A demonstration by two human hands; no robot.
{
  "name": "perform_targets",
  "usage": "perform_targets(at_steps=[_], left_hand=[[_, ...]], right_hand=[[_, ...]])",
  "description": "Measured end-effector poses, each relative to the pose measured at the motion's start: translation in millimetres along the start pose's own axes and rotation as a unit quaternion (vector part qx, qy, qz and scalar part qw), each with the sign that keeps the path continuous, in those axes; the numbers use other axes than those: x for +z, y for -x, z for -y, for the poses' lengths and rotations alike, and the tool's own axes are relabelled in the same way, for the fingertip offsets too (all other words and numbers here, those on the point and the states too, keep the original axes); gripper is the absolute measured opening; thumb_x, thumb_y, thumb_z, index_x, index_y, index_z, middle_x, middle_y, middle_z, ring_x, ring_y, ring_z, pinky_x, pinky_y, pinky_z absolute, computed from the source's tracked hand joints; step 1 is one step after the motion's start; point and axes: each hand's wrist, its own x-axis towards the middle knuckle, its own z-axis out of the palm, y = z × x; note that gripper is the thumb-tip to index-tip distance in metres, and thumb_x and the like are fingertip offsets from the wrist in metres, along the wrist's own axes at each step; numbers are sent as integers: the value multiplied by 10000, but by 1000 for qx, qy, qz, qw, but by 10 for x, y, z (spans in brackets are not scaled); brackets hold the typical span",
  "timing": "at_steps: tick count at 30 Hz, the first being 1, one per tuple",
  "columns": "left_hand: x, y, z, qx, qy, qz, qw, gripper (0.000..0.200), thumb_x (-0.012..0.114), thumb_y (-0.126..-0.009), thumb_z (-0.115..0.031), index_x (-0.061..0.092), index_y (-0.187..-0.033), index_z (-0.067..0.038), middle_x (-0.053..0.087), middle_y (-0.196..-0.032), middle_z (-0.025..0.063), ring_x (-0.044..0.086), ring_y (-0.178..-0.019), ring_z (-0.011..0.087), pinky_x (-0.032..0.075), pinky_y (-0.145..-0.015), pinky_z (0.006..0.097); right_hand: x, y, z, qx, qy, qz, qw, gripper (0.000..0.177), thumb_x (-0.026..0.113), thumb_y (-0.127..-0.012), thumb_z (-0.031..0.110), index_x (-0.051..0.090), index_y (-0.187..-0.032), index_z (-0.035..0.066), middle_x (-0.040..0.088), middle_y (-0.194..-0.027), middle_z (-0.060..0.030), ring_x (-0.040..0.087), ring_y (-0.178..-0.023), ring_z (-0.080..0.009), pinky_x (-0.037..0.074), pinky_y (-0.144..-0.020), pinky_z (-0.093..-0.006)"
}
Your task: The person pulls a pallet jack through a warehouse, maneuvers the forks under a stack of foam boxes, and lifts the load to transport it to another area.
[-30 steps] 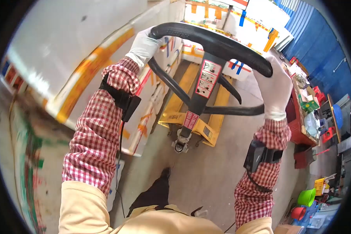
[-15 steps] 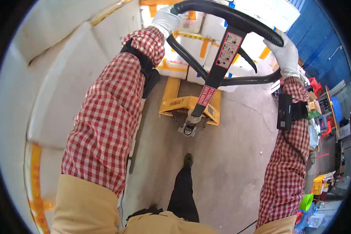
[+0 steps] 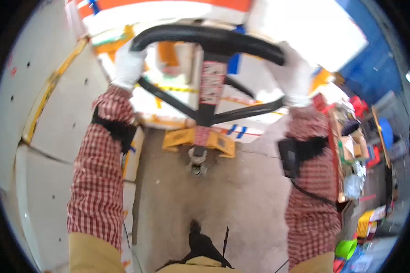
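A black loop-shaped handle (image 3: 205,38) rises from a yellow pallet truck (image 3: 179,139), whose forks are hidden by the stacked boxes ahead. My left hand (image 3: 128,64), in a white glove, is wrapped round the handle's left corner. Round its right corner closes my right hand (image 3: 294,75), also gloved and blurred by motion. A red and white label (image 3: 212,82) is stuck to the handle's shaft, and a black lever (image 3: 239,86) juts out to the right of it.
White boxes (image 3: 168,100) with orange and yellow tape stand ahead; more white boxes (image 3: 54,191) line the left side. On the right are a cluttered table (image 3: 351,150), a yellow crate (image 3: 363,224) and a green bowl (image 3: 346,249). Concrete floor (image 3: 241,191) lies between.
The handle and both hands have shifted left and slightly down in view, and the handle looks more level. The boxes ahead appear nearer, covering more of the truck.
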Motion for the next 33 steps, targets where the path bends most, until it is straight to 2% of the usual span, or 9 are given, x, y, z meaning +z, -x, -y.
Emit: perform_targets(at_steps=[7, 13, 14, 17, 19, 22, 26, 28, 33], left_hand=[[-635, 590, -143, -59, 41, 62, 996, 269, 640, -876, -197, 667, -1069, -13, 622, -762, -2, 509, -660, 70, 432, -613, 260], [-2541, 4008, -353, -162, 312, -10, 936, 170, 514, -944, -166, 614, -991, -36, 603, -887, 36, 551, -777, 120, 459, -738, 280], [-2775, 4607, -823, 171, -3, 22, 985, 130, 500, -936, -140, 585, -894, -51, 577, -842, 16, 531, -757, 116, 447, -715, 282], [-3666, 6634, -256, -178, 44, 246, 952, 96, 613, -835, -158, 573, -883, -86, 579, -865, 82, 573, -846, 222, 449, -822, 360], [-4103, 7214, -237, -93, -123, 413, 898, 338, 680, -795, -232, 588, -1092, -100, 608, -887, 104, 604, -897, 274, 415, -957, 414], [-3968, 7497, -1047, 178, -274, 485, 811, 603, 723, -755, -354, 523, -1267, -104, 625, -886, 117, 613, -901, 296, 343, -1049, 464], [-3645, 6743, -1705, 58, -261, 600, 754, 533, 726, -732, -391, 599, -1144, -78, 640, -888, 127, 615, -889, 331, 462, -843, 448], [-3498, 6413, -1773, 152, -236, 391, 877, 199, 653, -691, -205, 625, -841, -79, 595, -704, 98, 595, -693, 332, 446, -601, 416], [-3483, 8145, -1003, 75, -334, 495, 799, 131, 668, -692, -223, 579, -736, -137, 592, -675, 52, 604, -685, 284, 428, -639, 420]], right_hand=[[-510, 539, 700, 11, -5, -66, 998, 258, 732, -692, 197, 639, -908, 92, 635, -752, -143, 639, -735, -350, 508, -653, -417], [-2167, 3228, 2813, -49, 78, -8, 996, 239, 596, -741, 100, 618, -977, 70, 555, -843, -67, 569, -767, -234, 485, -625, -372], [-2432, 3831, 3073, -96, 36, 19, 995, 350, 616, -729, 119, 639, -1073, 57, 550, -865, -46, 549, -792, -224, 492, -653, -352], [-2809, 5672, 3751, -63, -164, 271, 946, 503, 737, -616, 274, 619, -1072, 99, 557, -873, -32, 558, -807, -225, 477, -671, -335], [-2768, 6447, 4094, -9, -148, 492, 858, 336, 741, -647, 271, 575, -901, 127, 618, -778, -34, 619, -739, -256, 463, -655, -364], [-2580, 7135, 4219, 27, -132, 598, 790, 291, 720, -694, 246, 588, -923, 123, 643, -730, -86, 646, -731, -294, 475, -672, -400], [-2810, 5718, 3970, 12, -175, 607, 775, 484, 753, -684, 424, 538, -934, 70, 614, -641, -148, 651, -657, -365, 506, -571, -455], [-2806, 5239, 3958, 39, -144, 516, 844, 443, 764, -673, 427, 550, -816, 67, 592, -610, -150, 642, -619, -353, 500, -552, -436], [-2587, 6855, 4323, 68, -124, 601, 787, 316, 728, -721, 317, 560, -817, 67, 619, -627, -138, 649, -635, -357, 506, -570, -443]])
